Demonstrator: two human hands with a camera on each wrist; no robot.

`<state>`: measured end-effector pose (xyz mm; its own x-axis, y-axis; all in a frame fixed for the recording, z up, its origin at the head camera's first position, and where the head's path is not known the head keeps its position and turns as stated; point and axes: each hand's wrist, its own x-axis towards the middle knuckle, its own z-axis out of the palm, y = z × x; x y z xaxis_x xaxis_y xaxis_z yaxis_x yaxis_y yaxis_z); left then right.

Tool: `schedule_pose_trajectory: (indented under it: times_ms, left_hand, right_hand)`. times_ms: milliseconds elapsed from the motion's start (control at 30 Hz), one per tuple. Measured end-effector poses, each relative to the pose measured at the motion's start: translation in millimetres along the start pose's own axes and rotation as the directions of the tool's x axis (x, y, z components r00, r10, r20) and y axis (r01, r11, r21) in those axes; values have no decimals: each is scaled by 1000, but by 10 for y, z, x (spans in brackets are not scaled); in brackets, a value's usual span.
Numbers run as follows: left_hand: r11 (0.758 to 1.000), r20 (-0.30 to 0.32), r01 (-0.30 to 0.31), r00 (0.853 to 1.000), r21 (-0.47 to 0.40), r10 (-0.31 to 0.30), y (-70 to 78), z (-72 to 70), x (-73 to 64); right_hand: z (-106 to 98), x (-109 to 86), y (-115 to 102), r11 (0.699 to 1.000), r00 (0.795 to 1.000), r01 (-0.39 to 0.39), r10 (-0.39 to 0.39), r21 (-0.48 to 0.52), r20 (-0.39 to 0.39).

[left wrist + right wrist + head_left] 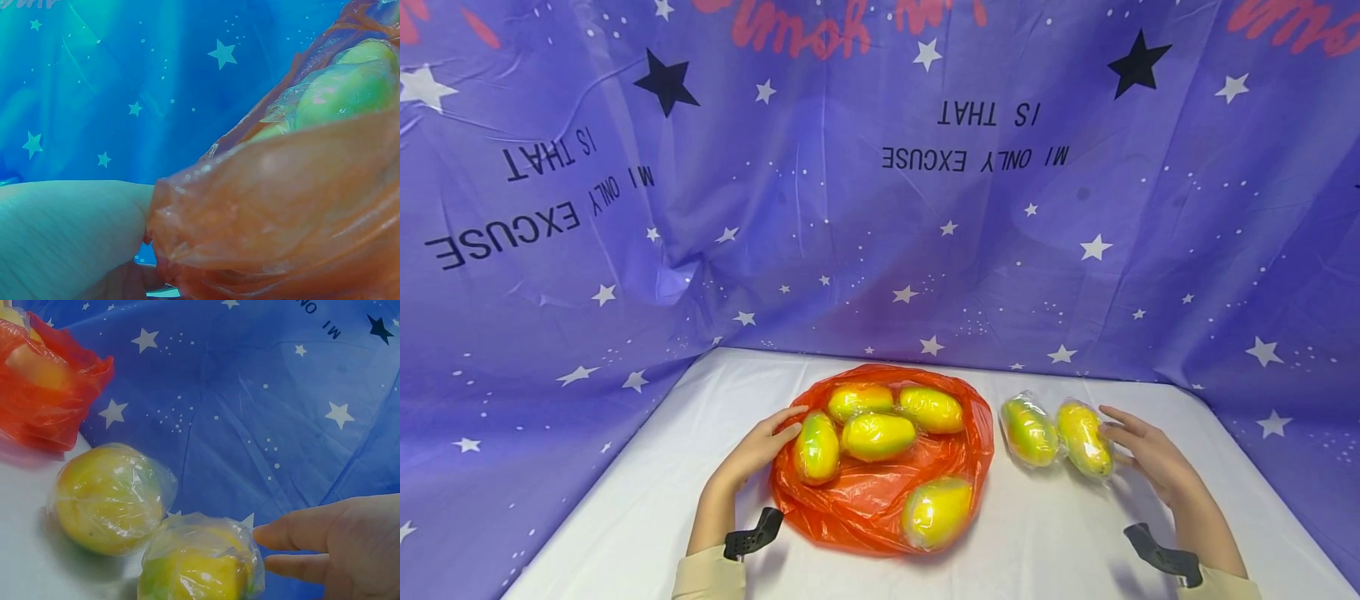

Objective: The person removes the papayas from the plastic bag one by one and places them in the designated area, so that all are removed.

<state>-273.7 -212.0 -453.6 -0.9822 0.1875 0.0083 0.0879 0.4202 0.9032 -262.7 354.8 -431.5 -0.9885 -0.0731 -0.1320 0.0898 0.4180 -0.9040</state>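
Note:
A red plastic bag (865, 500) lies spread wide on the table, with several yellow-green mangoes in clear wrap inside; one mango (816, 448) sits by its left rim. My left hand (752, 454) holds that rim with thumb and fingers; in the left wrist view the bag (281, 212) hides the fingertips. To the bag's right lie two more wrapped mangoes side by side, the nearer-to-bag mango (1030, 429) and the right-hand mango (1084, 439). My right hand (1153, 454) is beside the latter, fingers extended, fingertips at its wrapper (203, 562).
A white-covered table (1037, 533) carries everything. A purple star-printed cloth (865, 208) hangs behind it and along both sides. Another wrapped mango (937, 512) lies at the bag's front right, away from the others.

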Motion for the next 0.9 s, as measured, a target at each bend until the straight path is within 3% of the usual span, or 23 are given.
schedule_pose_trajectory:
  times_ms: [167,900]
  left_hand:
    - [1000,4,15,1000,-9,-15,1,-9,11]
    - [1000,8,16,1000,5,-16,4,-3,3]
  right_hand:
    - [-15,-28,-52,999,999,36,-37,-41,-23]
    - [32,-133,-319,993,996,57,-64,-107,-65]
